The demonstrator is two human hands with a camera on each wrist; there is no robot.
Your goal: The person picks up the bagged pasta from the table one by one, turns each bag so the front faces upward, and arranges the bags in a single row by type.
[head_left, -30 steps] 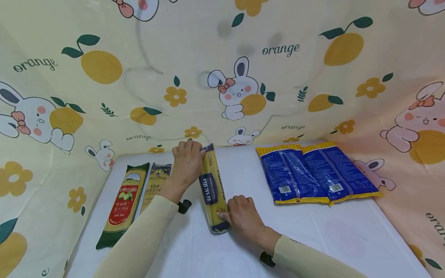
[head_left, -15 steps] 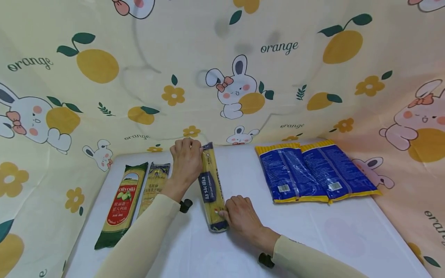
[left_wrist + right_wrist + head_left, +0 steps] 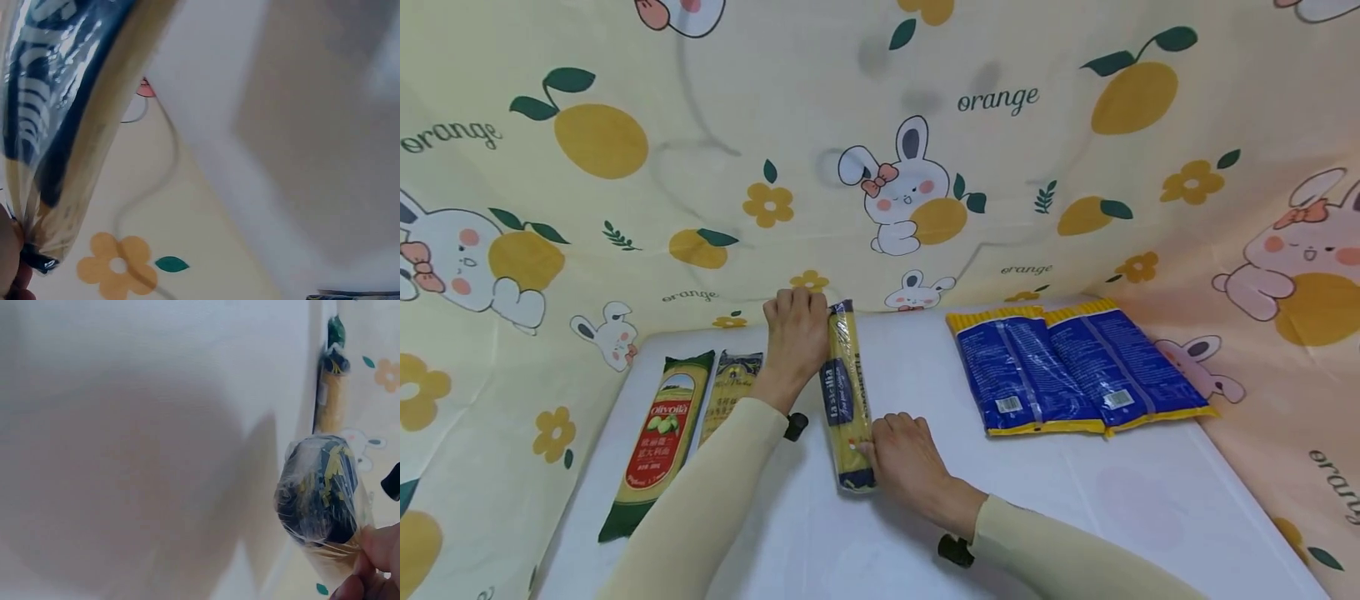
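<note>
My left hand (image 3: 796,340) pinches the far end of a pasta packet (image 3: 846,396), my right hand (image 3: 912,460) the near end.

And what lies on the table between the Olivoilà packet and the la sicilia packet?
Another yellow packet, partly hidden by the left sleeve; the head view shows it.

Clear-wrapped packet (image 3: 319,494) in the right hand (image 3: 382,555)

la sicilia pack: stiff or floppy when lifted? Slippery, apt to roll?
The la sicilia pack is probably stiff: it runs straight between the left hand and right hand. Its glossy film may slip. Its rounded end suggests it could roll if pushed.
</note>
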